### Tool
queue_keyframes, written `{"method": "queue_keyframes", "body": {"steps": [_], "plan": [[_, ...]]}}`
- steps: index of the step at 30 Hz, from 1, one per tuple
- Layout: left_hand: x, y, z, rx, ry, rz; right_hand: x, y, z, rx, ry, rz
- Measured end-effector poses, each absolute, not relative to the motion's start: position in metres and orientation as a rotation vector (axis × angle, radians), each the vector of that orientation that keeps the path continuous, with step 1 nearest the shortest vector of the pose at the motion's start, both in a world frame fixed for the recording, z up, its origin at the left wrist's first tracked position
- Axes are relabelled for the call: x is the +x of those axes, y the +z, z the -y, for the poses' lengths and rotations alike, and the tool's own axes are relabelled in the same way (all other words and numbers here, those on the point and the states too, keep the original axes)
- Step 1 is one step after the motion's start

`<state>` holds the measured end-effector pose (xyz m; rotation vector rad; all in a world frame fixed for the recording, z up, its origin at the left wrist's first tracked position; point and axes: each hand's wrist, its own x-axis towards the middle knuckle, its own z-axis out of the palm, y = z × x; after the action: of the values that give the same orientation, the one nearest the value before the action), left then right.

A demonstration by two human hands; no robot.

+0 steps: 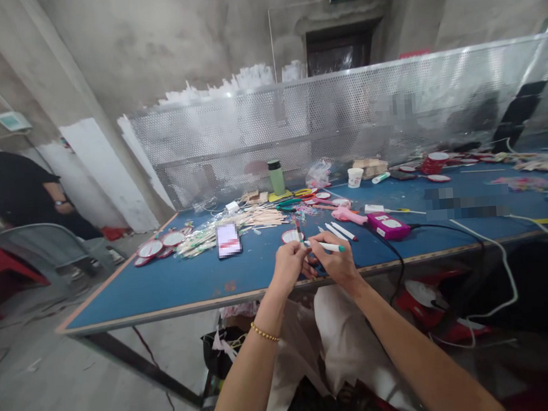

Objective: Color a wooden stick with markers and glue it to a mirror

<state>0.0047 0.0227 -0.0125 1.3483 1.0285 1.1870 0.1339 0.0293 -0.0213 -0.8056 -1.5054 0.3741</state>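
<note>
My left hand (289, 264) is closed in a pinch near the table's front edge. Upright from its fingertips rises a narrow, dark-ended strip (298, 227), whose exact kind I cannot make out. My right hand (336, 259) grips a white marker pen (327, 246) with a teal end, its other end close to the left fingertips. Just behind the hands lies a round white disc with a red rim (289, 236). Several white pens (339, 231) rest on the blue table to the right of it.
A phone (229, 240) lies left, before a heap of thin wooden sticks (260, 216). Right are a pink glue gun (350, 216) and a purple box (388, 225) with cables. A green bottle (276, 178) and paper cup (355, 177) stand behind. A person (23, 185) is far left.
</note>
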Motion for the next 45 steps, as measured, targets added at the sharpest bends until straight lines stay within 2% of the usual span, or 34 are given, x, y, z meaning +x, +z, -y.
{"method": "queue_keyframes", "body": {"steps": [45], "plan": [[0.0055, -0.0125, -0.0229, 1.389, 1.179, -1.058, 0.132, -0.0189, -0.0261, -0.789, 0.341, 1.553]]}}
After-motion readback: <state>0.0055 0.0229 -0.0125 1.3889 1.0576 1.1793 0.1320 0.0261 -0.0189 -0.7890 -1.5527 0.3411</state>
